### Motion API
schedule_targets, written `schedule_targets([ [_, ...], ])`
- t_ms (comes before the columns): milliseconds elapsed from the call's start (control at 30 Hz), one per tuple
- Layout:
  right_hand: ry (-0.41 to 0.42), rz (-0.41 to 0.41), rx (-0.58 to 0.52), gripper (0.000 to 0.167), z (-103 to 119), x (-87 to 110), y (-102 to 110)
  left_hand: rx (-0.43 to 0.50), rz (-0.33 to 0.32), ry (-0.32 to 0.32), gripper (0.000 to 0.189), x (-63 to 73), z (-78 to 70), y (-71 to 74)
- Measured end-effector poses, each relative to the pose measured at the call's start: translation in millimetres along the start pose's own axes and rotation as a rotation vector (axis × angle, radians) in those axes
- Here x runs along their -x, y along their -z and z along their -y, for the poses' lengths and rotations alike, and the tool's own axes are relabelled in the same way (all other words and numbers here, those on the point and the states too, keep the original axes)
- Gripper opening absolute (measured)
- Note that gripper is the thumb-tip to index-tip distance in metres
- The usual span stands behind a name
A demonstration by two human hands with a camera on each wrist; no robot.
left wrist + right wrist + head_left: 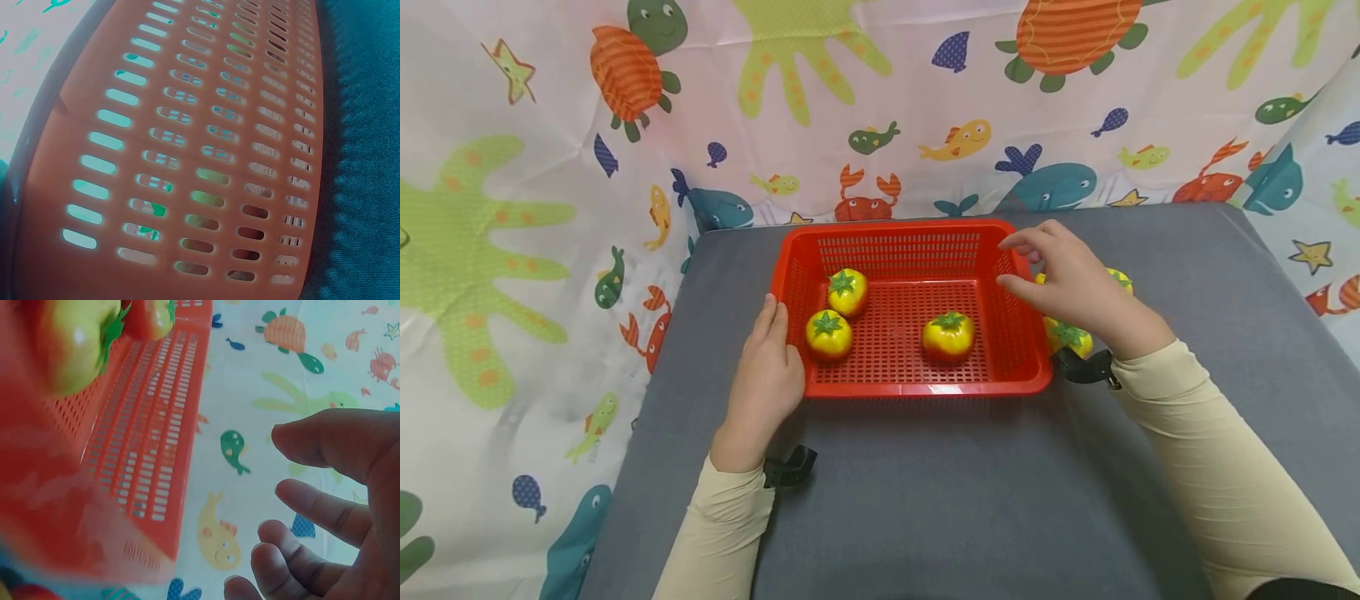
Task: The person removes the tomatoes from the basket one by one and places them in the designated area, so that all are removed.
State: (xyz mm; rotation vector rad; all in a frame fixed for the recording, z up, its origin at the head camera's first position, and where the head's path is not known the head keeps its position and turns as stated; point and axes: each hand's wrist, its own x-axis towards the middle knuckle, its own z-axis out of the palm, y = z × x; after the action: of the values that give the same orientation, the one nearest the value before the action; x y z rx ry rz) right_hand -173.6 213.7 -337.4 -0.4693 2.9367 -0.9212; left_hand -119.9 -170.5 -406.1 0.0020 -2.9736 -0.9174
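Note:
A red plastic basket (917, 389) with slotted walls lies on the grey table. In it are three shiny yellow-and-red toy tomatoes with green leafy tops: a rear-left tomato (847, 293), a front-left tomato (828, 336) and a right-hand tomato (948, 337). My left hand (763, 379) rests with extended fingers along the basket's left rim; the left wrist view shows the slotted wall (181, 150) close up. Over the right rim hovers my right hand (1067, 279), thumb and fingers apart, holding nothing. The right wrist view shows the same spread fingers (306, 440) beside the basket.
Right of the basket, partly hidden by my right hand and wrist, lie more toy tomatoes, among them a front one (1070, 337) and a rear one (1121, 279). A sea-animal patterned curtain (820, 158) hangs behind the table (925, 500) and along its sides.

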Motion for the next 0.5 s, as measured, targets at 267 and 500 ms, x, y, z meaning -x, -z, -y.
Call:
schedule_targets([
  [267, 0.003, 0.112, 0.006, 0.047, 14, -19.2, -10, 0.000, -0.003, -0.001, 0.063, 0.4, 1.3, -0.1],
  [500, 0.051, 0.199, 0.037, 0.048, 23, -30.0, -17, -0.002, 0.002, 0.001, 0.063, -1.0, 1.7, 0.1],
])
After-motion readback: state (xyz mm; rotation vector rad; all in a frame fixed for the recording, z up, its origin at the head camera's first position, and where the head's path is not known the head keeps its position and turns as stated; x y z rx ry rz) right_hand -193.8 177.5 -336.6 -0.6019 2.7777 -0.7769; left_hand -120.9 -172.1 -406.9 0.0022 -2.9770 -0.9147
